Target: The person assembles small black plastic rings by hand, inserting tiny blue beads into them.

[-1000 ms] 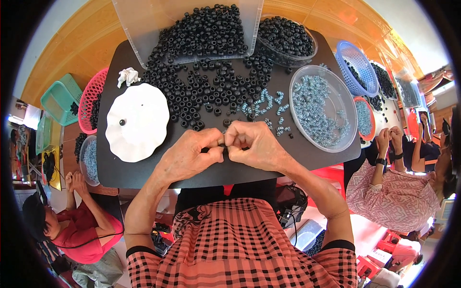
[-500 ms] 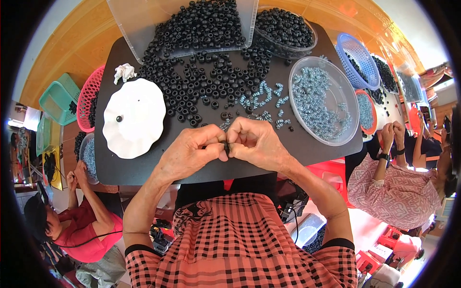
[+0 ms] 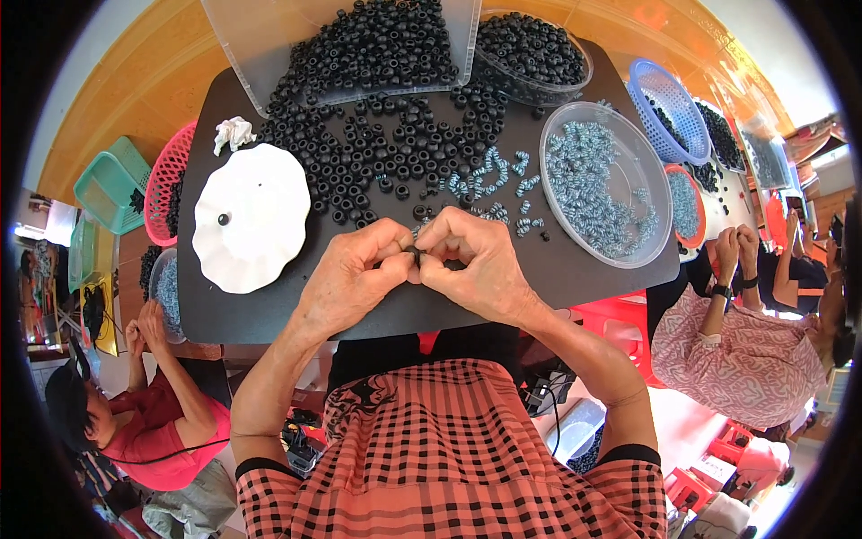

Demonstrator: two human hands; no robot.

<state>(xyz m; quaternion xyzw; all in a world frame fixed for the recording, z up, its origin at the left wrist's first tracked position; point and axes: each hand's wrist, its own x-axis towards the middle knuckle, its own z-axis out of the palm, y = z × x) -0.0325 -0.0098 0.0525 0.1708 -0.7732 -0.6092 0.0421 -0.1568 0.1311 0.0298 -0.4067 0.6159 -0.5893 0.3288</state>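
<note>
Over the near edge of the dark table, my left hand (image 3: 355,274) and my right hand (image 3: 480,269) meet fingertip to fingertip. Both pinch one small black bead (image 3: 414,254), mostly covered by the fingers. Just beyond my knuckles lie loose black beads (image 3: 395,148) in a wide spread. Small blue-and-black striped coil-shaped pieces (image 3: 489,175) are scattered to their right. A white wavy-rimmed plate (image 3: 256,247) with a single black bead on it sits left of my left hand. To the right stands a clear round tub (image 3: 660,211) of the striped pieces.
A tipped clear bin (image 3: 238,58) spills black beads at the back, beside a clear bowl (image 3: 588,76) of more beads. Crumpled white tissue (image 3: 234,134) lies behind the plate. A blue basket (image 3: 651,90) stands at right. Other people work at both sides.
Both hands have shifted slightly up and to the left, still joined at the fingertips around the bead. The things on the table stay where they were.
</note>
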